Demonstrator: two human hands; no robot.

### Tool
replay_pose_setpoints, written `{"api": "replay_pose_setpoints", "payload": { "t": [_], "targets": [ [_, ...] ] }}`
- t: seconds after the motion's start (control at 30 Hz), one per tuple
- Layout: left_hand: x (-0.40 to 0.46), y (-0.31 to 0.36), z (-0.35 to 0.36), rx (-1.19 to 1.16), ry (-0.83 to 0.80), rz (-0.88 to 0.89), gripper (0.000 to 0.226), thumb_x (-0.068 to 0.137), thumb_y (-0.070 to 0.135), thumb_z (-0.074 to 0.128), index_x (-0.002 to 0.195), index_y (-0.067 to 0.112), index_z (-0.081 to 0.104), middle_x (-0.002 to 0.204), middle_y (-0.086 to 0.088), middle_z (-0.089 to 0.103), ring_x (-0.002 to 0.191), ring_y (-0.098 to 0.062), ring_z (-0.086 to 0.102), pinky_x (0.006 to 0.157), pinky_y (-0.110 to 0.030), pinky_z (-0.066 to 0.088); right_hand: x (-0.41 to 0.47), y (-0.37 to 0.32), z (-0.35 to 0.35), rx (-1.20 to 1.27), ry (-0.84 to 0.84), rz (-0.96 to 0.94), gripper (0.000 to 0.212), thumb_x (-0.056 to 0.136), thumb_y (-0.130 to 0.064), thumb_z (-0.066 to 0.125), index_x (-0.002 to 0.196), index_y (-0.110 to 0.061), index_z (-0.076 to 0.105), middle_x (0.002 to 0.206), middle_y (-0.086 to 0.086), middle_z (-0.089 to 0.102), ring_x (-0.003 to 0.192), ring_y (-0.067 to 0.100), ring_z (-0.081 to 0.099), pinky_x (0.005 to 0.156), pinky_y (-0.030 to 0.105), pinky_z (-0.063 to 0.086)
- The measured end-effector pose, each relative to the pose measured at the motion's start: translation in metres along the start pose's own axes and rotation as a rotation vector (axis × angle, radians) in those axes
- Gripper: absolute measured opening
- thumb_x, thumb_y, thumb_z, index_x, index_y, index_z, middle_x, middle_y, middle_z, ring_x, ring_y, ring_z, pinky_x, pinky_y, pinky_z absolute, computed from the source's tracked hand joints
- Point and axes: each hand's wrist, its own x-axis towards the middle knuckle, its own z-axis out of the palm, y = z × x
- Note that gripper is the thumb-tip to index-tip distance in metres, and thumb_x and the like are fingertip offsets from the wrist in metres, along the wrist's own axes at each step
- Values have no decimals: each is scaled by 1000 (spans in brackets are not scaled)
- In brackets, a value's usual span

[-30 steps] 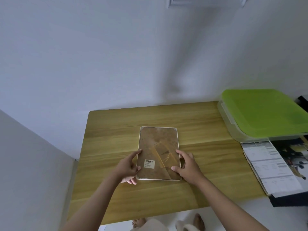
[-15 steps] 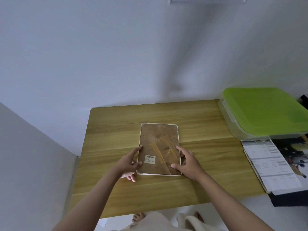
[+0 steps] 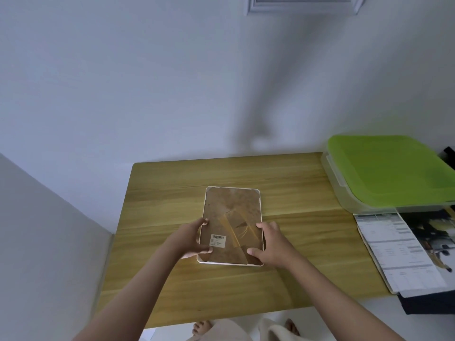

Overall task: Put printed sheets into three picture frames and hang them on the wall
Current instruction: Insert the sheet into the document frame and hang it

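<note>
Between left hand (image 3: 189, 238) and right hand (image 3: 269, 247), picture frame (image 3: 231, 225)

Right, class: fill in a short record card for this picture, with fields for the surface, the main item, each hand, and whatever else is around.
Surface: wooden table against a white wall
Main item: picture frame lying face down, brown backing up, barcode label near its left edge
Left hand: grips the frame's left edge
Right hand: grips the frame's right edge, thumb on the backing
To the right: green-lidded box; printed sheets in front of it
On the wall: hung frame, partly in view
</note>
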Motion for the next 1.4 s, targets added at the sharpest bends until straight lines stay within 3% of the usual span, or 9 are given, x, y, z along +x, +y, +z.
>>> {"api": "replay_pose_setpoints", "payload": {
  "t": [0.13,0.33,0.53,0.67,0.77,0.9,1.0,1.13,1.4],
  "targets": [
    [14,6,-12,6,57,60,55,73,31,76,121,17,51,120,-6,53,92,-17,55,83,-27,45,32,-18,-19,-68,55,30,65,81,-46,62,134,-21,35,131,4,33,107,19,52,89,34,47],
    [29,7,-18,-3,-38,25,101,70,24,79,148,26,14,126,-6,44,100,-15,50,92,-27,43,65,-22,-29,-84,30,113,76,86,-47,54,148,-34,14,137,9,36,109,24,55,91,36,47],
    [32,6,-6,-146,18,-63,96,68,12,79,146,26,25,124,-11,41,110,-25,55,99,-34,44,66,-25,-21,-64,75,191,72,88,-41,54,147,-37,14,138,15,34,108,28,56,90,33,45],
    [15,6,2,-690,66,-124,66,73,-18,64,132,9,48,93,-10,55,68,-11,60,69,-25,54,54,-27,-12,227,163,236,66,86,-32,61,143,-36,30,137,11,39,108,23,56,94,28,44],
    [-1,14,0,-899,110,-122,56,76,-18,61,120,17,55,100,-19,57,73,-16,57,59,-21,54,43,-27,-15,486,248,191,60,84,-16,65,138,-26,42,137,-1,49,119,17,52,100,29,43],
    [-21,34,-17,-1053,79,-66,53,79,-14,59,117,23,60,111,-12,53,84,-23,60,65,-34,59,27,-33,-35,568,358,95,52,84,-12,66,131,-27,48,121,-9,51,96,1,51,90,26,45],
    [-29,45,-37,-1038,54,28,54,73,-4,69,114,30,63,115,-10,51,89,-23,59,75,-43,56,20,-38,-53,528,386,38,45,89,-18,61,130,-28,48,119,-6,47,93,-2,51,85,23,47],
    [-42,74,-63,-1011,127,148,52,69,3,71,111,34,62,103,3,59,71,-10,64,61,-32,50,17,-50,-72,300,500,-85,42,88,-28,60,129,-29,50,120,2,42,121,20,40,106,33,34],
    [-58,122,-84,-1066,343,298,41,75,-1,72,106,26,64,103,2,65,73,-15,69,58,-23,52,-10,-102,-105,193,515,-406,54,91,-37,55,140,-33,34,137,-13,46,124,5,43,103,25,37]
  ]
}}
